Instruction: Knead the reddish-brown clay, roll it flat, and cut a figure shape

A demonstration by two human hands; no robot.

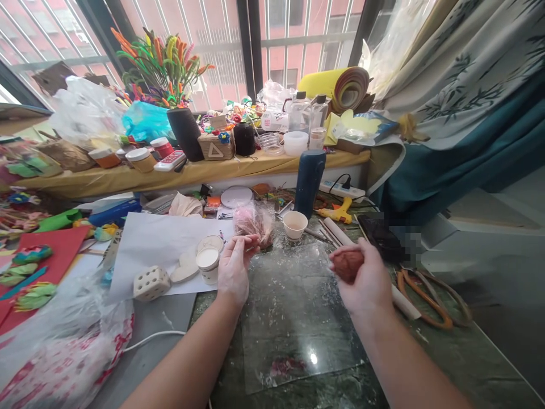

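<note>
A reddish-brown lump of clay (348, 266) rests in my right hand (369, 278), with the fingers curled round it above the right side of a transparent sheet (298, 318). My left hand (235, 270) is over the sheet's left edge, thumb and fingertips pinched together; whether something small is between them I cannot make out. Just behind those fingertips sits a crumpled plastic bag (254, 222) with brownish and pink contents. A small open jar of white stuff (208, 261) stands close to the left wrist. Beyond the sheet is a small paper cup (294, 225).
A dark blue bottle (309, 183) stands behind the cup, beside a yellow glue gun (338, 211). Orange-handled scissors (426, 298) and a pale roller (404, 302) lie right. White paper (145, 244) and a dotted cube (151, 283) are left. A cluttered windowsill (255, 165) runs behind.
</note>
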